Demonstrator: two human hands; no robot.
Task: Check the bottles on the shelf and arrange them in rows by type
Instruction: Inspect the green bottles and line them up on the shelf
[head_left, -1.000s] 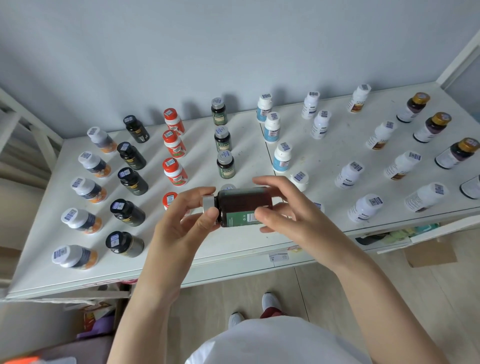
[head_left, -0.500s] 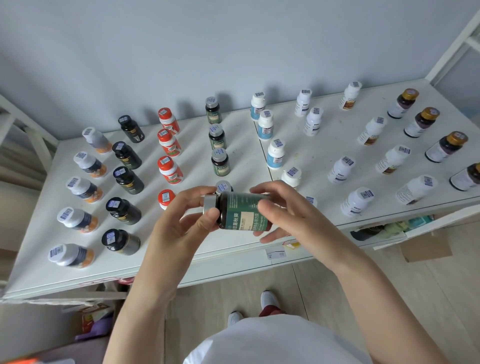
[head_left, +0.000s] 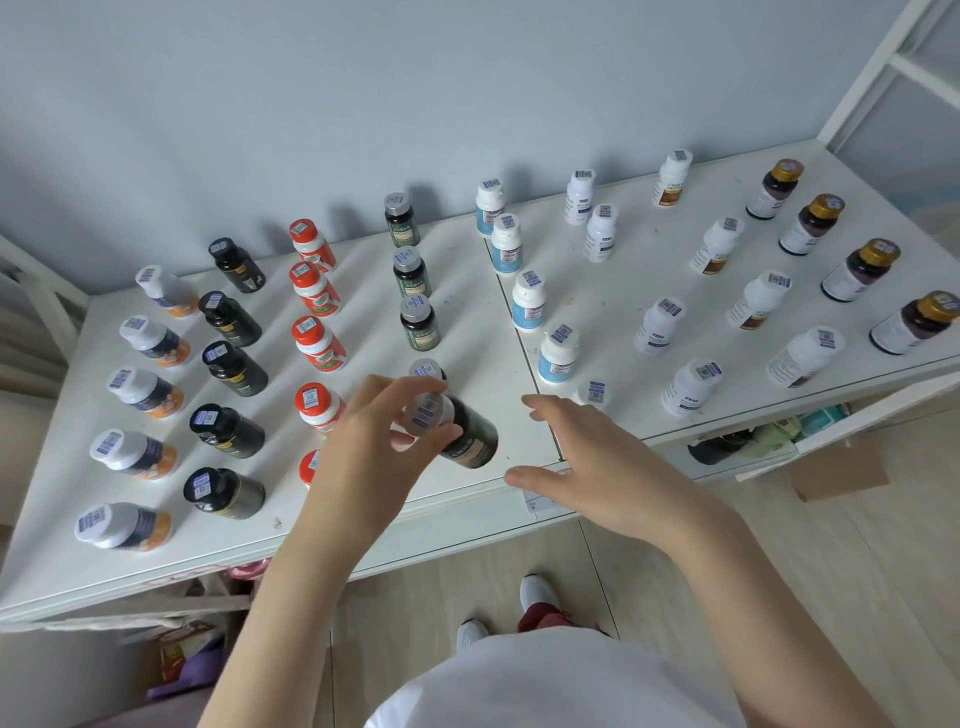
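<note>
Rows of capped bottles, including an orange-capped row (head_left: 318, 343), are crowding the white shelf (head_left: 467, 332) against the grey wall (head_left: 363, 93). At frame centre, the left hand (head_left: 374, 441) is gripping the green bottle (head_left: 457, 431) by its silver cap, tilted. The right hand (head_left: 597, 457) is hovering beside it, fingers spread, holding nothing.

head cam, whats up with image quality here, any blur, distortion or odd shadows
Head view: wide-angle bend, the shelf edge bows and outer bottles lean outward; soft, even light, each bottle throwing a faint shadow up the wall; motion blur on the green-label bottle in the left hand and on the open right hand; the near-left orange-label bottle is also smeared; no strong glare.
</note>
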